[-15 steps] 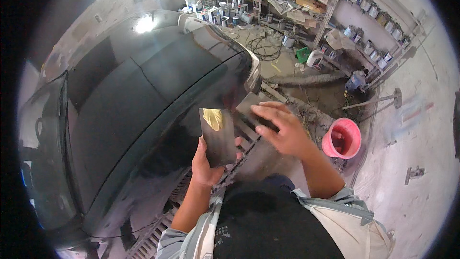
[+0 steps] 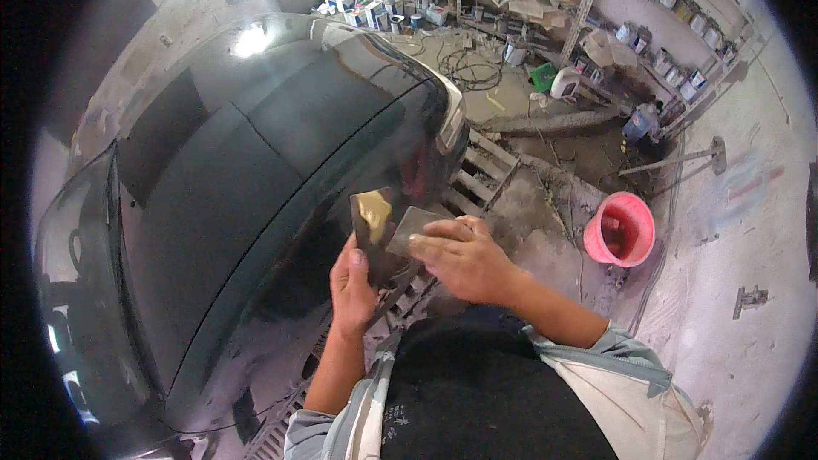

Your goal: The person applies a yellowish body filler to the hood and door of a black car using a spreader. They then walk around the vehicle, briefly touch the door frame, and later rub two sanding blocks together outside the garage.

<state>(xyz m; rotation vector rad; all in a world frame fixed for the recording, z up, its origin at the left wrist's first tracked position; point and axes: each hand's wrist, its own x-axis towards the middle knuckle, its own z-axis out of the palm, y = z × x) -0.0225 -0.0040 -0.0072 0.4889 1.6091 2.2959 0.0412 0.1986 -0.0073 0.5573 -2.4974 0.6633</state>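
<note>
My left hand (image 2: 351,290) is closed round a dark, flat putty board (image 2: 365,237), thumb along its edge. On the board's upper end sits a dab of yellow putty (image 2: 373,209). My right hand (image 2: 467,262) pinches a thin grey putty spreader (image 2: 412,228). The spreader's left edge is close to the board's right side; whether they touch I cannot tell. Both hands are in front of my body, beside the flank of a dark car (image 2: 247,179).
A pink bucket (image 2: 593,243) stands on the floor at the right, near a long-handled tool (image 2: 682,160). A wooden pallet (image 2: 481,172) lies past my hands. Coiled cable (image 2: 469,68) and shelves of cans (image 2: 656,60) are farther back.
The board has turned so that it shows narrower, and the putty's shape looks different. My right hand has brought the spreader left and down toward the board. The view has shifted slightly.
</note>
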